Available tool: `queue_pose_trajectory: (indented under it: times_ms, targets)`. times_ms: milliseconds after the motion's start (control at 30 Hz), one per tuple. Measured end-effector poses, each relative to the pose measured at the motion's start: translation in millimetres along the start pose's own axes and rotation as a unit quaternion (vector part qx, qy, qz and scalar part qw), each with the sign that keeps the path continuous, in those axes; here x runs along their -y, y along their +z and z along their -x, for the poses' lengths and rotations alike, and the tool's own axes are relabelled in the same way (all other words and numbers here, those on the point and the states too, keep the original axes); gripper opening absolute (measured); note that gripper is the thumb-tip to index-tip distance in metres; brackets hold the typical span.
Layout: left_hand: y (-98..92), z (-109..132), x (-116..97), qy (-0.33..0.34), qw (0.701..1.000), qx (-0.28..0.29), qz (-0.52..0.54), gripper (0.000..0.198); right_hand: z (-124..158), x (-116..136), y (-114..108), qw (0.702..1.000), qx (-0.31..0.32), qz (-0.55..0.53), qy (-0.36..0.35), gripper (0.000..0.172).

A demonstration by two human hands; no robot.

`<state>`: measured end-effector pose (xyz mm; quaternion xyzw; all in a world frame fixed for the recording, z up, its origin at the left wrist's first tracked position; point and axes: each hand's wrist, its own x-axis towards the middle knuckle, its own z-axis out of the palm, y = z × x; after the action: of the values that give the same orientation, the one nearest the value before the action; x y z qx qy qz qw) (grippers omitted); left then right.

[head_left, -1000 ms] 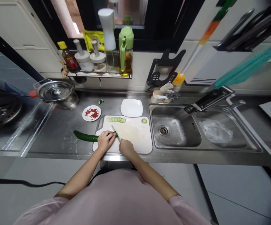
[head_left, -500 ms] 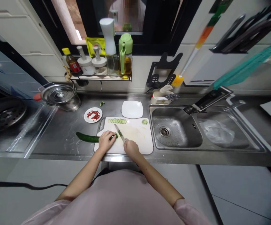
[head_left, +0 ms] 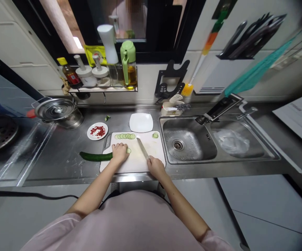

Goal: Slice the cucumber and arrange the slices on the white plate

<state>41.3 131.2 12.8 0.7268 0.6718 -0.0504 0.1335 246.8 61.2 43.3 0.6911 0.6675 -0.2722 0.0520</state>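
Note:
My left hand [head_left: 119,152] is closed over the cut end of a long green cucumber [head_left: 94,156], pressing it on the white cutting board [head_left: 132,165]. A pale cut face peeks out at the right of my fingers. In my right hand [head_left: 156,166] is a kitchen knife [head_left: 142,148], its blade pointing up and left, apart from the cucumber. A row of overlapping cucumber slices [head_left: 125,136] lies along the board's far edge. A few more slices [head_left: 155,135] sit together in its far right corner.
Behind the board lie a white square plate [head_left: 141,122], a round plate of chopped red pieces [head_left: 91,136] and cucumber scraps [head_left: 107,118]. A lidded steel pot [head_left: 69,120] stands left. On the right is a double sink [head_left: 192,161]. Bottles fill a wall rack [head_left: 109,89].
The knife has moved right, away from the cucumber, and its blade is now clear of the cut end. My left hand has shifted over that end. The whole view has turned slightly.

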Motion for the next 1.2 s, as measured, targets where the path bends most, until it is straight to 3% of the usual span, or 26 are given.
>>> queue_pose_trajectory:
  times_ms: [233,400,600,867,1200]
  targets:
    - [4.9,-2,-1,-0.001,0.997,0.023,0.076,0.025,4,-9,3,1.0,-0.003,-0.009,0.012,0.032]
    - [2.4,-13,-8,-0.045,0.985,-0.014,0.163,0.018,3,-13,8,1.0,-0.01,-0.016,0.017,0.031]
    - [-6.0,-48,-21,-0.1,0.963,-0.073,0.239,0.014,4,-16,12,1.0,-0.005,-0.013,0.018,0.03]
    - [-1.4,-87,-28,-0.075,0.977,-0.097,0.173,0.015,1,-27,16,0.999,-0.023,-0.027,0.027,0.028]
    - [-2.6,-87,-28,-0.032,0.988,-0.117,0.1,0.019,-2,-33,17,0.998,-0.038,-0.057,0.006,0.027]
